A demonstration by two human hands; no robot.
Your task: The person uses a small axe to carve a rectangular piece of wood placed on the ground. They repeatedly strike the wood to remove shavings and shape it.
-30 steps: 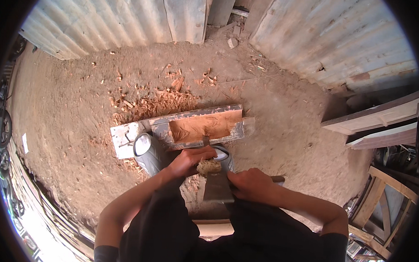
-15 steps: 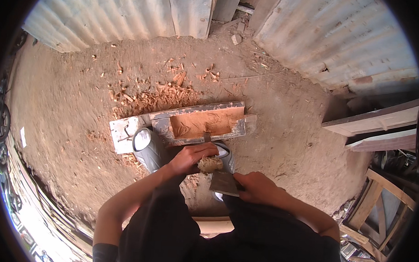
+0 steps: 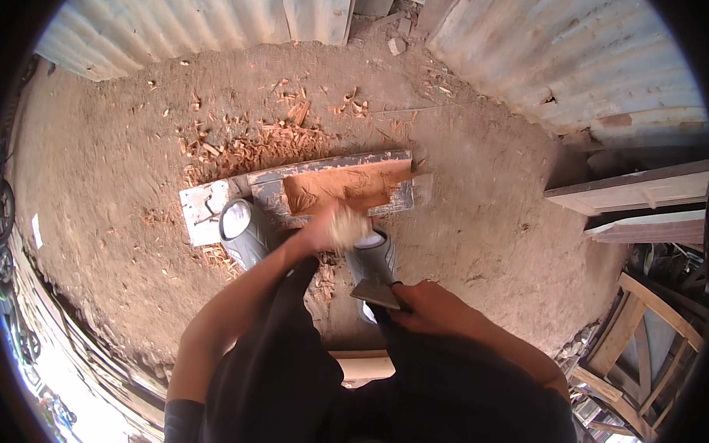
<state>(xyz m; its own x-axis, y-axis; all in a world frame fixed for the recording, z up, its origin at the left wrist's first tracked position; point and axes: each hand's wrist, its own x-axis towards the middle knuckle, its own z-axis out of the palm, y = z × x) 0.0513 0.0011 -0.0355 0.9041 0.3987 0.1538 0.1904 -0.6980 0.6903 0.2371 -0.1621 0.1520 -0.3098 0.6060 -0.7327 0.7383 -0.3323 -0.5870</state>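
Observation:
My left hand [image 3: 320, 230], blurred by motion, grips a tool with a pale, frayed head [image 3: 348, 227], held over the front of a long timber piece [image 3: 266, 189] with a rough reddish hollow. The tool's lower end is hidden. My right hand [image 3: 423, 306] is closed on a flat, dark metal-bladed tool [image 3: 375, 294] beside my right thigh. The timber has flaking grey paint and lies on the ground just beyond my grey shoes [image 3: 247, 233]. A white-painted board [image 3: 199, 212] with a bent metal fitting lies at its left.
Wood shavings [image 3: 263, 144] lie scattered on the dirt floor beyond the timber. Corrugated metal sheets [image 3: 182, 20] line the far side. Wooden panels [image 3: 632, 196] and a frame [image 3: 624, 325] stand at the right. Bicycles [image 3: 7, 225] and stacked planks are at the left edge.
My left hand and the frayed-headed tool have moved up toward the timber. My right hand's flat blade has lowered and turned sideways, away from the frayed head, exposing more of my right shoe.

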